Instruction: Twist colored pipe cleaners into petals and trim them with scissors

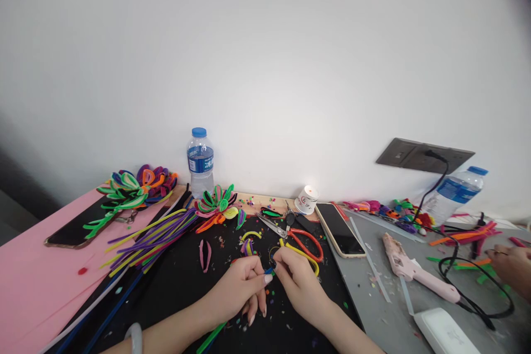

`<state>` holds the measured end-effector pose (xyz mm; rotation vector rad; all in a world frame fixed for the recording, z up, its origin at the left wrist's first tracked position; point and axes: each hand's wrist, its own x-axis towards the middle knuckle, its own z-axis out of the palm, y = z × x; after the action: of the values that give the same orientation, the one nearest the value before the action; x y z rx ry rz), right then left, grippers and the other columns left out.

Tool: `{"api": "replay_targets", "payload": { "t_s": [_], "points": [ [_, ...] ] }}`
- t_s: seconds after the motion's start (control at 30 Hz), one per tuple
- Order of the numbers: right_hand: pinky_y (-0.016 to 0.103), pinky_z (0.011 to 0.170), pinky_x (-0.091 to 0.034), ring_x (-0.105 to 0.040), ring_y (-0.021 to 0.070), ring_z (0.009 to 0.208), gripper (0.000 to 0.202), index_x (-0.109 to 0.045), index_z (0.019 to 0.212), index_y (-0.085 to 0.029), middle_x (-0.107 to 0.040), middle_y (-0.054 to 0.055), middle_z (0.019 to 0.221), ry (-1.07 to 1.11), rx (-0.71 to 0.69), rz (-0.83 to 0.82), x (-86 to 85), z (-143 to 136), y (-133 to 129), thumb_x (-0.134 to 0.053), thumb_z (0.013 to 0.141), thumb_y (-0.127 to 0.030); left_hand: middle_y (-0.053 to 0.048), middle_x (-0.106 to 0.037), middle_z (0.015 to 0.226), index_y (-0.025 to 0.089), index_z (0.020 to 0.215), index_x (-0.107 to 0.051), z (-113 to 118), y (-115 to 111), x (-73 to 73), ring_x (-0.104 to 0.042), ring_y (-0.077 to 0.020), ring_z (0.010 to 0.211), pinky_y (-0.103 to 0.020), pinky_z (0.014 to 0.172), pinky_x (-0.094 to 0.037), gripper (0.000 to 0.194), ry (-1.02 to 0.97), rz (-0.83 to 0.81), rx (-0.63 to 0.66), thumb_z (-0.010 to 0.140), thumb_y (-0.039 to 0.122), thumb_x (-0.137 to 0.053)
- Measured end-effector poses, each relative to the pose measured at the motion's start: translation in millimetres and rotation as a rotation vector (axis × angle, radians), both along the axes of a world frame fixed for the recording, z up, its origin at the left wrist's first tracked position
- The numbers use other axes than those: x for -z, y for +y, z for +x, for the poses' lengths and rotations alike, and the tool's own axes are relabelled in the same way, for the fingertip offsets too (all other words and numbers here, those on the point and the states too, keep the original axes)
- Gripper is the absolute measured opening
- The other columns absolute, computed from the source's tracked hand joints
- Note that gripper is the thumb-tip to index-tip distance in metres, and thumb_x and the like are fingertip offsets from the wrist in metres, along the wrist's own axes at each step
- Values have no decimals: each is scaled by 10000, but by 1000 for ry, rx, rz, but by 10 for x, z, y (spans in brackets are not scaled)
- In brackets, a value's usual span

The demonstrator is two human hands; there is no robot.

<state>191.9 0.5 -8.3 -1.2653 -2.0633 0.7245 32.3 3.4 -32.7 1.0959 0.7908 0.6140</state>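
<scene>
Over the black mat [174, 298], my left hand [243, 285] pinches a short blue pipe cleaner [269, 271] between thumb and forefinger. My right hand [297, 277] is closed at the other end of this piece, its fingertips almost meeting the left ones; most of the piece is hidden by the fingers. Just beyond lie red-handled scissors [307, 243] and a yellow pipe cleaner [313, 264]. A small striped purple-and-yellow loop [248, 247] is near my left fingers, with a pink loop [204, 256] farther left. A green pipe cleaner [211, 337] shows below my left forearm.
Pipe cleaners [153, 238] and a flower [218, 202] lie left, before a water bottle [200, 163]. A paper cup [306, 199] and phone [341, 229] sit behind right. Farther right are a corded glue gun [418, 274] and another person's hand [512, 265].
</scene>
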Motion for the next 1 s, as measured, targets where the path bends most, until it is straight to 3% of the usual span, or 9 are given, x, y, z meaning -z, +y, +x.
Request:
{"api": "replay_targets", "payload": {
  "t_s": [0.23,0.43,0.63,0.83,1.0],
  "points": [
    [215,528,-272,-326,98,576,188,-426,660,-173,-359,-44,619,307,23,-293,58,-26,24,-413,845,-204,-1,-629,477,182,696,-376,-10,17,41,-439,-56,251,-123,264,-209,220,-40,7,5,788,351,-482],
    [207,417,-115,-152,63,449,176,-421,698,-177,-230,-92,520,663,53,-587,160,-56,15,-478,825,-284,-5,-633,483,184,687,-368,-8,19,53,-440,-56,249,-123,262,-219,234,-65,8,6,783,356,-494],
    [205,407,-79,-111,48,420,201,-415,697,-175,-245,-107,486,868,50,-692,117,-125,-11,-538,789,-305,-10,-635,487,182,685,-370,-20,25,26,-447,-59,255,-123,265,-231,253,-75,-2,15,769,374,-512],
    [192,393,-102,-145,52,416,226,-426,707,-181,-245,-101,491,722,42,-674,99,-78,18,-503,803,-371,-9,-629,489,180,682,-371,-31,36,13,-446,-58,259,-128,277,-234,276,-75,-23,-5,768,401,-513],
    [202,492,-285,-342,90,541,167,-478,731,-176,-382,-48,613,340,20,-334,22,-12,39,-464,830,-310,-7,-624,493,174,690,-377,-40,54,23,-462,-59,271,-125,282,-232,265,-98,-32,-22,783,392,-496]
  ]
}}
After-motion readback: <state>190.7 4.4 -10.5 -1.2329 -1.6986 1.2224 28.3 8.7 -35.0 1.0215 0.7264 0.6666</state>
